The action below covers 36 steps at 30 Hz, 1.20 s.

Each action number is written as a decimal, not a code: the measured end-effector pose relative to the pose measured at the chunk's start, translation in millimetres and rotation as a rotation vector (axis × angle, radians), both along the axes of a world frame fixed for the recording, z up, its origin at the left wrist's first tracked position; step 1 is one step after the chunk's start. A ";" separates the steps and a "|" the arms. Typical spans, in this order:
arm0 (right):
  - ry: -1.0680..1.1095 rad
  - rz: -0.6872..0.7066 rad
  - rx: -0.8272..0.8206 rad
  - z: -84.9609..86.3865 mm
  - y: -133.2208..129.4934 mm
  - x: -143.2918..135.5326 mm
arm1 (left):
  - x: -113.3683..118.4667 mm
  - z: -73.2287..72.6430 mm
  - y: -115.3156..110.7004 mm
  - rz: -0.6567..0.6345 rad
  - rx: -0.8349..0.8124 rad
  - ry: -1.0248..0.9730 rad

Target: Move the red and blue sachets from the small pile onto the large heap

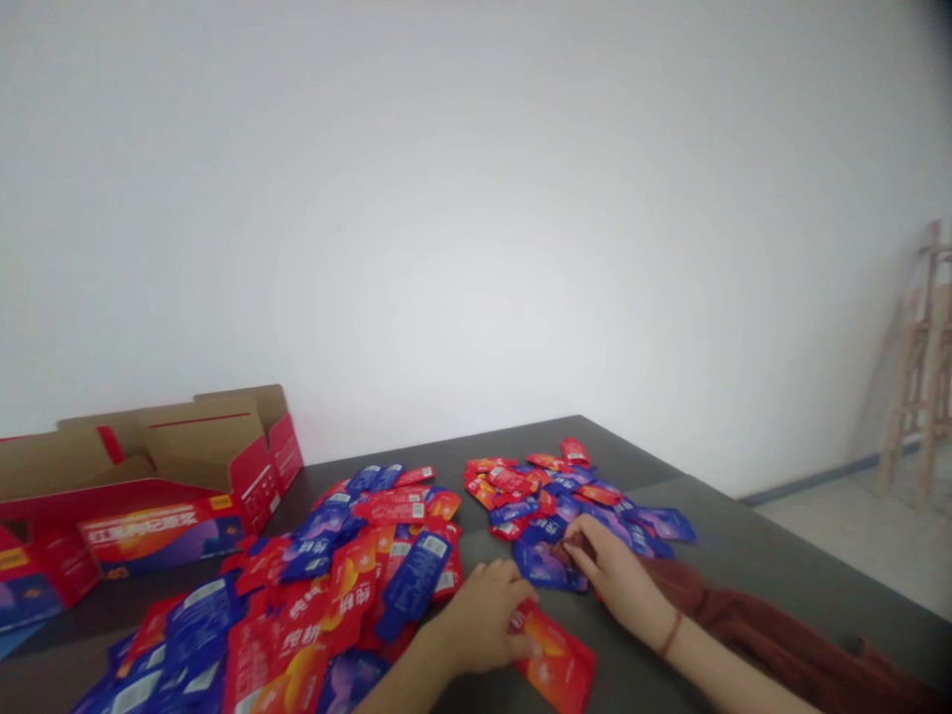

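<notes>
My left hand [487, 613] is closed on one end of a red and orange packet [556, 662], which lies tilted just above or on the dark table. To its right, my right hand [611, 573] has its fingertips pinched together over a blue-purple packet [546, 563] at the near edge of the right-hand pile. Something small and brownish shows at those fingertips, too blurred to name. A larger pile of red packets [301, 625] and blue packets [416, 580] spreads to the left of my left hand. Under my right forearm lies a brown cloth [751, 625].
Open red cardboard boxes [257, 476] with bare brown insides stand at the table's left. The dark table [803, 570] meets a white wall [521, 248] behind. A wooden stand [922, 377] is on the floor at the far right.
</notes>
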State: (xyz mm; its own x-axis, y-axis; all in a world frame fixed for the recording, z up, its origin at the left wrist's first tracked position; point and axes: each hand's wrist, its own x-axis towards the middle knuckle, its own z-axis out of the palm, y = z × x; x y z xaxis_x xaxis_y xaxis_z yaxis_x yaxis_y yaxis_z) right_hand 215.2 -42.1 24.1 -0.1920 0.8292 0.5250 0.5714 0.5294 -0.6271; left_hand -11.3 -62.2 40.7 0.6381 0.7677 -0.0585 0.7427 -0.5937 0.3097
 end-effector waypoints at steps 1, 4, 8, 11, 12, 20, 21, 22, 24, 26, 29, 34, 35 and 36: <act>0.028 -0.011 0.037 5.5 -2.0 -2.1 | 2.0 -0.1 0.3 0.078 0.009 0.034; 0.028 0.006 0.149 14.2 -10.8 -12.7 | 11.4 -5.4 1.4 0.340 0.033 0.113; -0.288 0.144 0.122 -4.8 -24.1 -31.3 | 10.9 -15.4 5.4 0.400 0.093 0.051; -0.519 0.166 0.093 -24.8 -28.7 -35.7 | -6.5 -15.8 9.9 0.243 0.031 -0.054; -0.560 0.165 0.093 -28.8 -29.2 -35.2 | -13.4 -14.4 11.6 0.184 -0.021 -0.079; -0.612 0.324 0.186 -30.2 -32.7 -50.5 | -34.3 -15.4 25.3 0.046 -0.236 -0.175; -0.624 0.342 0.203 -30.3 -33.0 -53.7 | -34.0 -17.2 25.9 0.054 -0.227 -0.181; -0.636 0.358 0.220 -30.3 -33.0 -55.8 | -33.9 -18.7 26.0 0.062 -0.217 -0.186; -0.655 0.404 0.247 -30.3 -32.6 -56.0 | -34.6 -20.1 25.1 0.069 -0.201 -0.189; -0.654 0.420 0.248 -30.1 -32.5 -52.2 | -36.1 -18.9 22.9 0.060 -0.207 -0.179; -0.633 0.339 0.198 -31.0 -34.0 -46.2 | -37.2 -13.7 19.2 0.069 -0.254 -0.110; -0.654 0.244 0.216 -36.2 -37.9 -51.8 | -30.3 -7.1 17.1 0.128 -0.209 -0.004; -0.656 0.262 0.241 -36.7 -38.2 -54.8 | -28.5 -7.1 17.6 0.135 -0.194 -0.010; -0.653 0.288 0.259 -36.8 -38.3 -57.7 | -27.1 -7.6 18.3 0.138 -0.184 -0.021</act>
